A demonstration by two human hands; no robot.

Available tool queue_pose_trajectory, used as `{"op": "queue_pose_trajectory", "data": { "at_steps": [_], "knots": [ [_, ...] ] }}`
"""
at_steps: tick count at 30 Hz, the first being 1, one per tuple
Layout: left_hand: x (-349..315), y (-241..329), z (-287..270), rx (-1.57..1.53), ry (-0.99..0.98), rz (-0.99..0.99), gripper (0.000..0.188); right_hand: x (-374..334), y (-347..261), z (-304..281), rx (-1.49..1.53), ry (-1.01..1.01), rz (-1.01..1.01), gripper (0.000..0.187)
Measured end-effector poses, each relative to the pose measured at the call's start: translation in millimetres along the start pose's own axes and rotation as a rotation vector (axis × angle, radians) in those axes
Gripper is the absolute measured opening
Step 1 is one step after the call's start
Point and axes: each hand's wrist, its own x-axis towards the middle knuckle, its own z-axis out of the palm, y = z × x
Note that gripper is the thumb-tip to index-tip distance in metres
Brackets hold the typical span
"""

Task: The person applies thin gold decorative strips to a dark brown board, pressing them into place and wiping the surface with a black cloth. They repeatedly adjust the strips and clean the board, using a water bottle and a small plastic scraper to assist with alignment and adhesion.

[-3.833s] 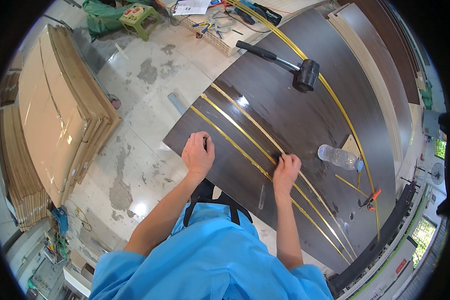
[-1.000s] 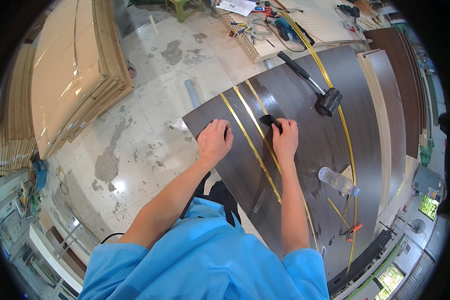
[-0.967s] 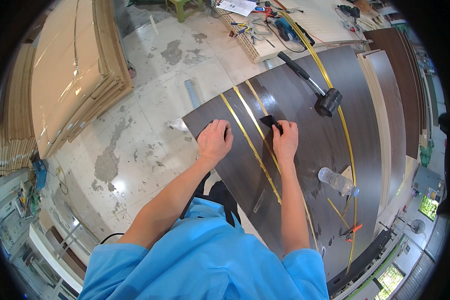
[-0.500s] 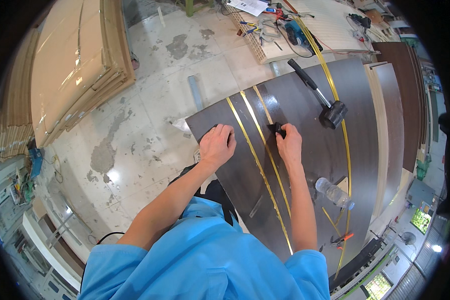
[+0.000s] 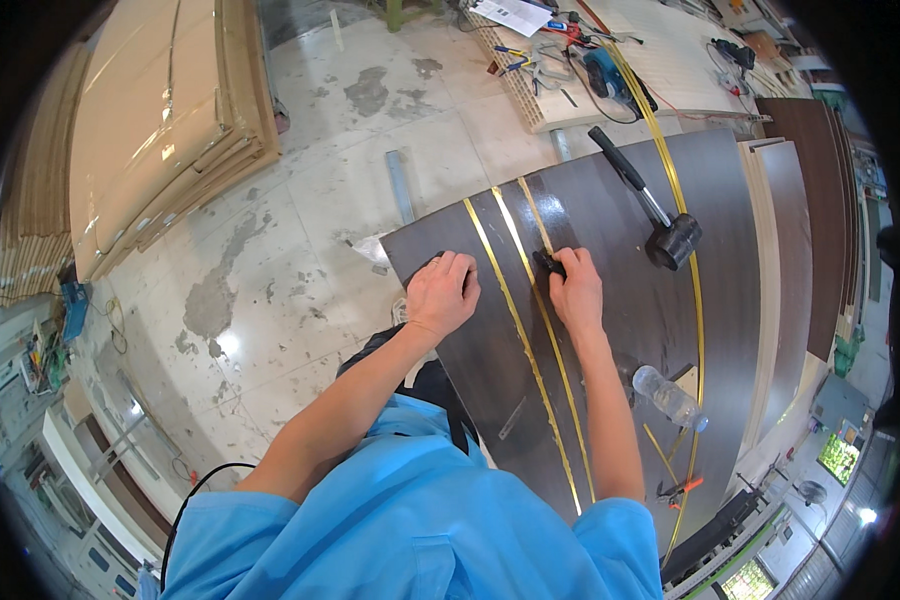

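Observation:
A large dark brown panel (image 5: 620, 300) lies in front of me, with gold strips (image 5: 515, 320) running along it. My right hand (image 5: 577, 290) grips a small black tool (image 5: 547, 263) close to the end of a third, tan-gold line (image 5: 537, 215); the tool's exact kind is hidden by my fingers. Near the panel's left edge, my left hand (image 5: 444, 293) rests with curled fingers. Something dark shows between thumb and fingers there, too covered to name. A black rubber mallet (image 5: 678, 240) lies farther right on the panel, head toward me.
A clear plastic bottle (image 5: 668, 397) lies right of my right forearm, near an orange-handled tool (image 5: 682, 488). A long gold strip (image 5: 698, 330) crosses the panel's right part. Beyond stands a pale board (image 5: 560, 100) bearing a blue power tool (image 5: 610, 78). Wrapped panels (image 5: 155, 130) are stacked far left.
My right hand and the black tool have shifted slightly left over the panel. My left hand keeps nearly the same place at the edge. The whole view has moved a little.

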Motion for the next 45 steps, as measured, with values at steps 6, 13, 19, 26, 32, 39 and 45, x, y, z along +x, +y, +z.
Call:
{"op": "queue_pose_trajectory", "data": {
  "at_steps": [6, 13, 19, 26, 32, 39, 45],
  "knots": [
    [0, 0, 1, 0.002, 0.025, 0.015, 0.015, -13, 4, 10, 0.189, 0.170, -0.008, 0.015],
    [1, 1, 0, 0.025, 0.015, 0.009, 0.014, -3, 10, 10, 0.162, 0.134, 0.160, 0.017],
    [0, 1, 0, 0.013, 0.017, 0.012, 0.014, 0, 14, 4, 0.012, 0.048, 0.101, 0.017],
    [1, 0, -1, -0.005, 0.001, 0.005, 0.016, 12, 16, 6, -0.065, 0.009, -0.111, 0.015],
    [1, -1, 1, 0.007, -0.008, 0.002, 0.017, 23, 13, 15, -0.080, 0.090, -0.214, 0.015],
    [0, 0, 1, -0.008, 0.003, 0.002, 0.017, 31, 11, 23, -0.086, 0.080, -0.186, 0.016],
    [0, 0, 0, -0.007, -0.009, 0.000, 0.018, 72, 0, 39, -0.088, 0.188, -0.290, 0.014]
  ]
}}
